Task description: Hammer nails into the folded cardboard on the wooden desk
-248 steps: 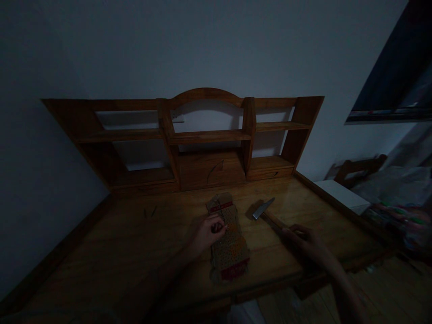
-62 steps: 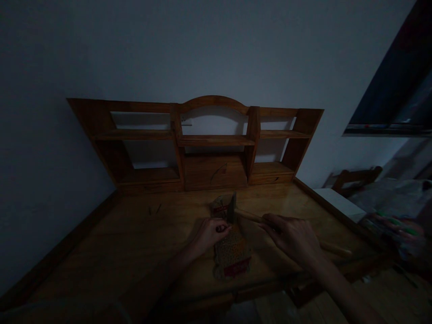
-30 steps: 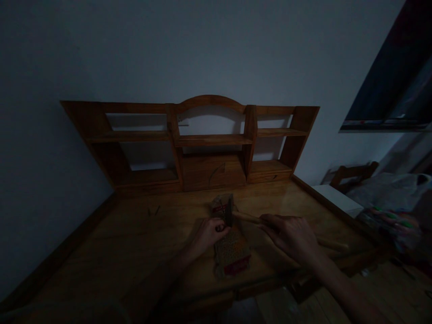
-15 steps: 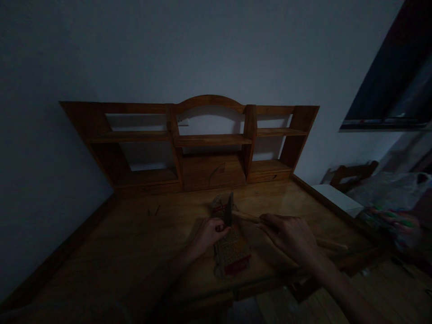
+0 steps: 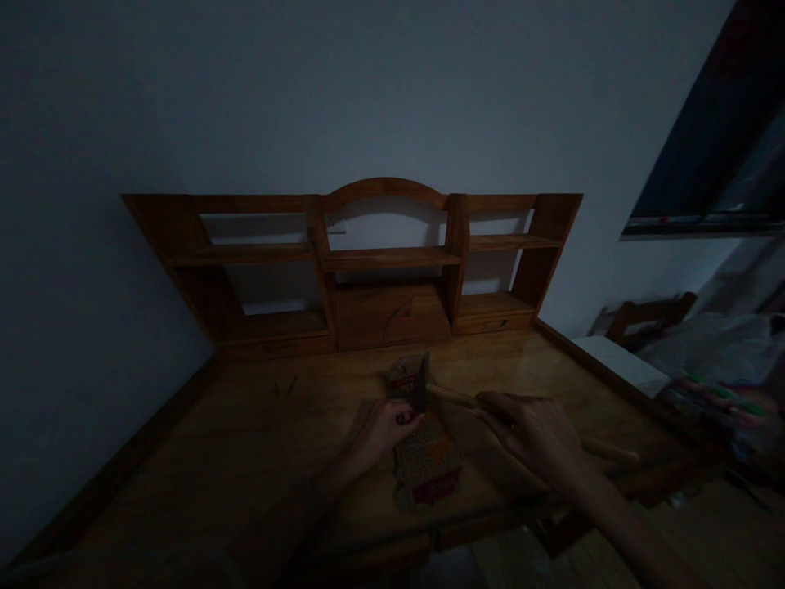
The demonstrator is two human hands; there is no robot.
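One hammer (image 5: 452, 397) in right hand (image 5: 532, 427), head (image 5: 420, 384) seemingly beside left hand (image 5: 392, 422).

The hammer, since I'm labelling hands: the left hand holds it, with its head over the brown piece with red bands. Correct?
Wrong hand: the head view shows the right hand holding the hammer, with its head over the brown piece with red bands.

Single head view, forward and down across the desk (image 5: 245, 433)
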